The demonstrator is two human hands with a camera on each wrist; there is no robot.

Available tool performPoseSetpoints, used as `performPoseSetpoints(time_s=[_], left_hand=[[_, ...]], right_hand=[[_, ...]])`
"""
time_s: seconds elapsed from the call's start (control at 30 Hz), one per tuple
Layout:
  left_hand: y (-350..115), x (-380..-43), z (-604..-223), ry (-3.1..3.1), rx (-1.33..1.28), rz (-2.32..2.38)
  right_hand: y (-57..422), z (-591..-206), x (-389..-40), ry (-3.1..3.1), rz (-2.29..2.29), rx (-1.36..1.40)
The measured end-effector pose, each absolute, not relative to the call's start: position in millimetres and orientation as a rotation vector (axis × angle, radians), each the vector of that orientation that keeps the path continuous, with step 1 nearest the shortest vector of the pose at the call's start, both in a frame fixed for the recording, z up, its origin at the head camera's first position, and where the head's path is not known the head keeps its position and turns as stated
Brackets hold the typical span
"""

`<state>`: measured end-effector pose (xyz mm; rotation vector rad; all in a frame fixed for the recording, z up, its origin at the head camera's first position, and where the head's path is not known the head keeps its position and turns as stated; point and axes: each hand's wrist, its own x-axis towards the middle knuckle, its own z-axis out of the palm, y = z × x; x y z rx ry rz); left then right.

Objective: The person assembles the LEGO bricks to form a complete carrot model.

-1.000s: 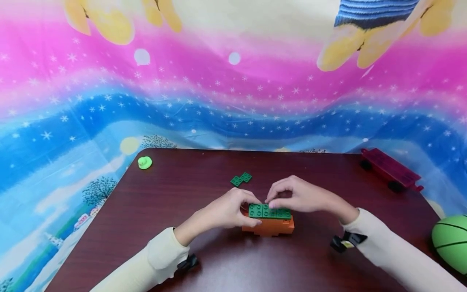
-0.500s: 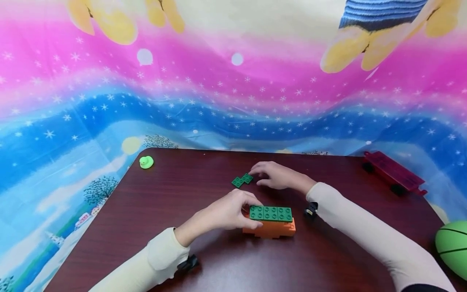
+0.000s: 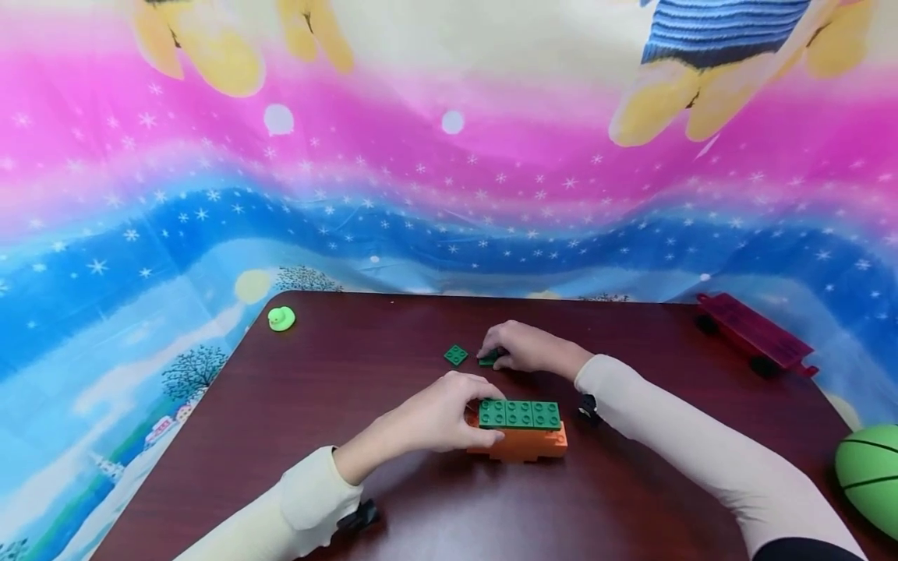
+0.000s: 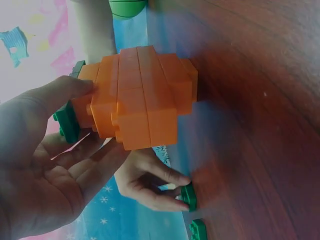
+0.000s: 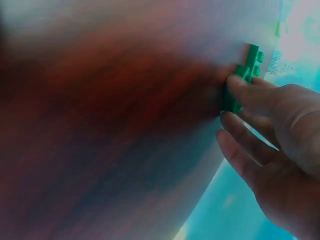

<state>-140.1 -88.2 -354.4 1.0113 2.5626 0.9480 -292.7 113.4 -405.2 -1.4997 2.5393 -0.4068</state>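
Note:
A stepped build of orange building blocks (image 3: 522, 444) topped by a row of green studded plates (image 3: 520, 414) stands on the dark table. My left hand (image 3: 445, 413) grips its left end, thumb on the near side and fingers behind; the left wrist view shows the orange layers (image 4: 140, 100) from the side. Behind the build, my right hand (image 3: 526, 347) pinches a small green building plate (image 3: 487, 360) between thumb and fingers, low at the tabletop. Left of it lies a second green plate (image 3: 456, 355) with its studs up.
A lime-green toy duck (image 3: 282, 318) sits at the table's back left corner. A dark red toy cart (image 3: 758, 331) with black wheels stands at the back right. A green ball (image 3: 870, 479) is at the right edge, and a patterned cloth (image 3: 449, 202) hangs behind the table.
My right hand has left the top of the build, reached back and taken one of the two green plates, drawing it slightly away from the other. My left hand keeps its grip.

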Motion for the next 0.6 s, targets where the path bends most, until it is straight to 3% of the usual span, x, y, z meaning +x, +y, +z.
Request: performPoseSetpoints(time_s=[0.27,0.6], left_hand=[[-86.9,-130.1,-343.9,2.622,0.984,0.99],[-75.2,-124.5,-347.9,2.724,1.261,0.939]], right_hand=[[149.8,-397.1,-269.7,2.65,-0.451,-1.462],[199.8,-336.7,-200.1,2.777,-0.829,-1.425]])
